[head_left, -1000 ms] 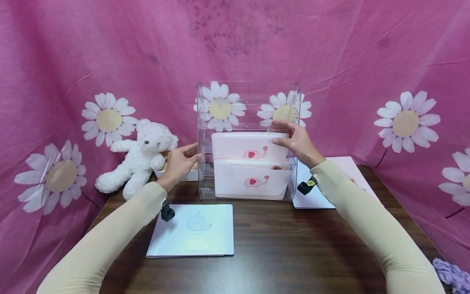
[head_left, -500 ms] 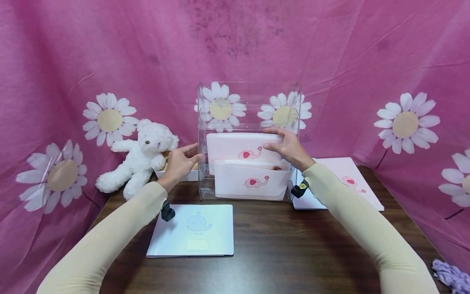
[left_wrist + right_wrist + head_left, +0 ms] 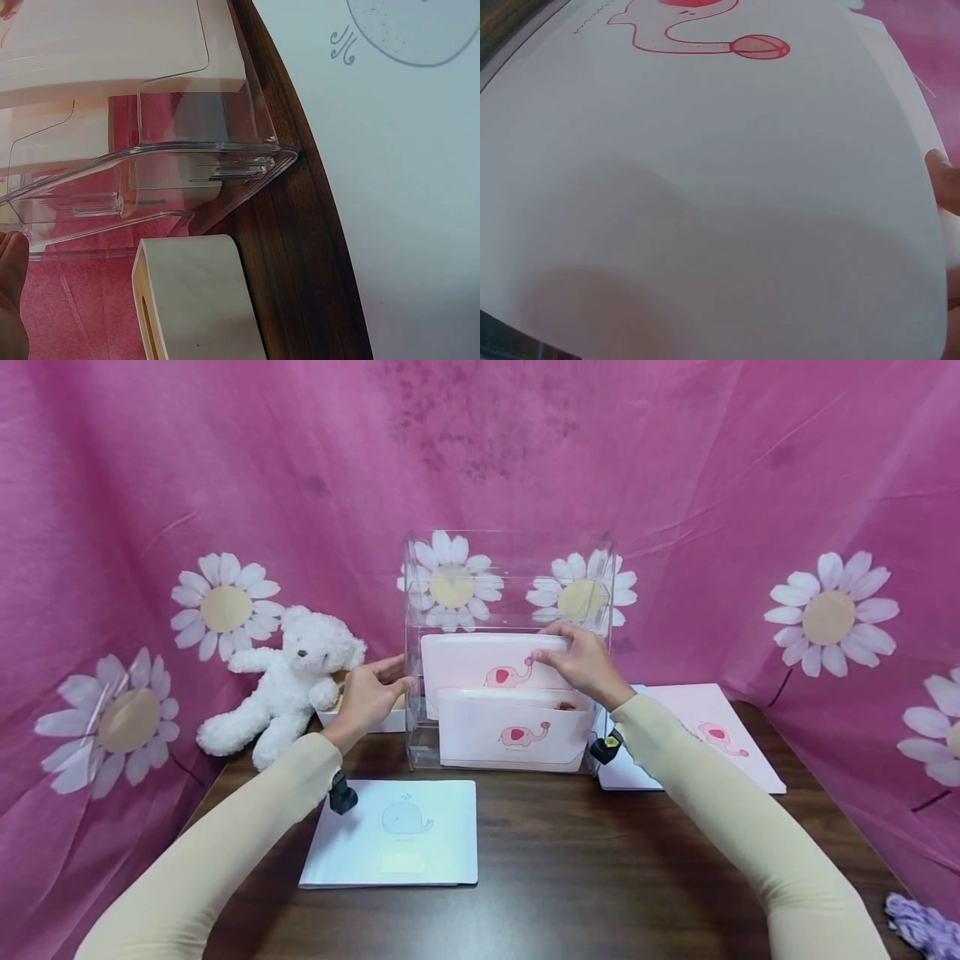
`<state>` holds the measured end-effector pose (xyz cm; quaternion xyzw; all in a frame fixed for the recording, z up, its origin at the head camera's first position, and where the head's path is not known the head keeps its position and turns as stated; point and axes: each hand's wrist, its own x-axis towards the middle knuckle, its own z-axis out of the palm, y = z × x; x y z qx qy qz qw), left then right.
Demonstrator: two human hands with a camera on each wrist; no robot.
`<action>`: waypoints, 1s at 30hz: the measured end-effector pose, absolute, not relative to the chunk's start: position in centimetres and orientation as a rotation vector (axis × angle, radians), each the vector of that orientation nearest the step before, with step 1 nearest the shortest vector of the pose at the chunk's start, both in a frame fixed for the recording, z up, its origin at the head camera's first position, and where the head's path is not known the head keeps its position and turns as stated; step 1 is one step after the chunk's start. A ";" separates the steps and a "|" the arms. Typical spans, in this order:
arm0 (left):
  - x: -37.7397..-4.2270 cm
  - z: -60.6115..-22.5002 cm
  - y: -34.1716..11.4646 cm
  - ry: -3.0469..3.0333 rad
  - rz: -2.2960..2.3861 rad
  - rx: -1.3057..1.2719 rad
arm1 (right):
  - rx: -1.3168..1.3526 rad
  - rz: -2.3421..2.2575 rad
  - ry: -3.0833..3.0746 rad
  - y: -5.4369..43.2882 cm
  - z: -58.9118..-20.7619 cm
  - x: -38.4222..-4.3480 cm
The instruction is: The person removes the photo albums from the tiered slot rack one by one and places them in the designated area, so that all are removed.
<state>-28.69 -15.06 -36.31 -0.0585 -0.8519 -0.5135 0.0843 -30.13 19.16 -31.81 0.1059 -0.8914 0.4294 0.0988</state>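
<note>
A clear plastic rack (image 3: 510, 548) stands on the table against the curtain. My right hand (image 3: 587, 662) grips the top right of a pink elephant-print folder (image 3: 457, 660), thumb on its front and fingers behind its top edge. That folder stands in the rack's middle tier. Another pink elephant folder (image 3: 480, 743) stands in the tier in front and hides its lower part. At the rack's left side my left hand (image 3: 367, 693) touches the side panel (image 3: 206, 169) with extended fingers and thumb. In the right wrist view the held folder's face (image 3: 727, 135) fills most of the picture.
A white teddy bear (image 3: 281, 685) and a white box (image 3: 199, 300) are left of the rack. A whale-print folder (image 3: 405, 835) lies at front left, a pink elephant folder (image 3: 697, 718) at right. Purple yarn (image 3: 922, 922) shows at the right corner.
My right hand has moved left and slightly down with the rear pink folder, which has shifted left in the rack. My left hand stays at the rack's side.
</note>
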 end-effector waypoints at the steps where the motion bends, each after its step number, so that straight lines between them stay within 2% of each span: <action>1: -28.7 -36.3 -15.1 -2.540 -1.532 -0.174 | 0.298 1.277 -2.641 19.1 -31.8 -30.2; 15: -28.9 -36.4 -15.0 -2.538 -1.529 -0.179 | 0.203 1.358 -2.559 18.6 -31.6 -30.3; 30: -28.8 -36.4 -15.1 -2.553 -1.521 -0.172 | 0.282 1.427 -2.468 18.4 -30.9 -29.9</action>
